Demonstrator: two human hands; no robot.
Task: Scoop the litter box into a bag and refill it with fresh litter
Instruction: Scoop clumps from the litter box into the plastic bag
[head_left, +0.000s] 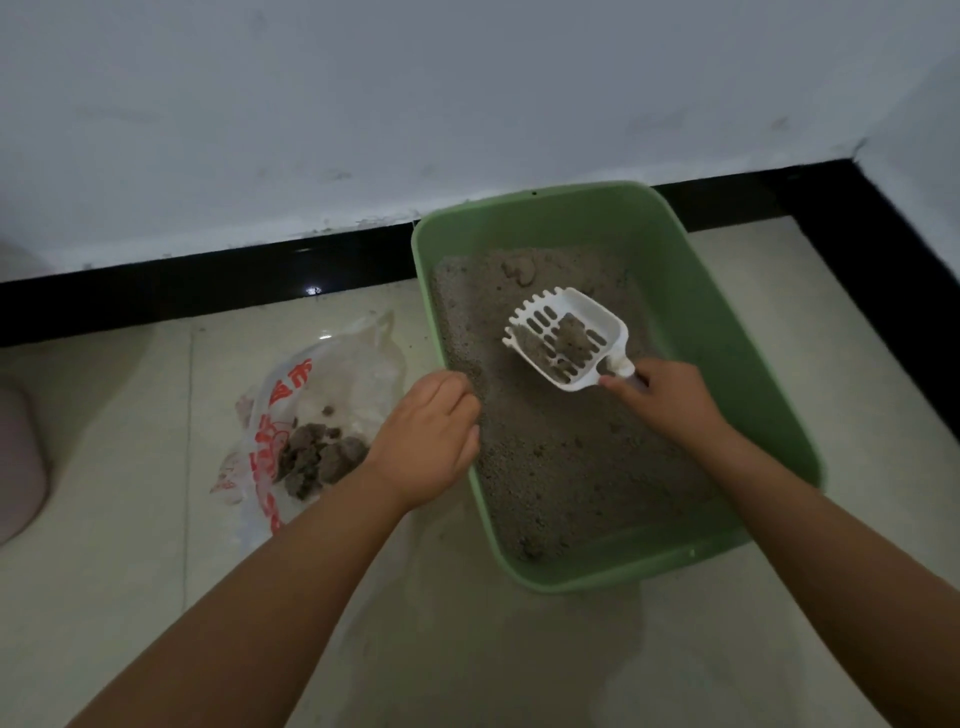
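Here, scoop in right hand, left hand seemingly on box rim.

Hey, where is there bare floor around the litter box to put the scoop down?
Bare tile lies in front of the box, between the forearms, and right of it toward the black skirting. Left is crowded: the bag of clumps lies beside the left hand on the rim.

I have a single view, from the camera on the person's head, wide-angle, tilted forward and down at the floor from close above. It faces a wall and its black skirting, both arms reaching in from the bottom edge. No second view overlaps it.
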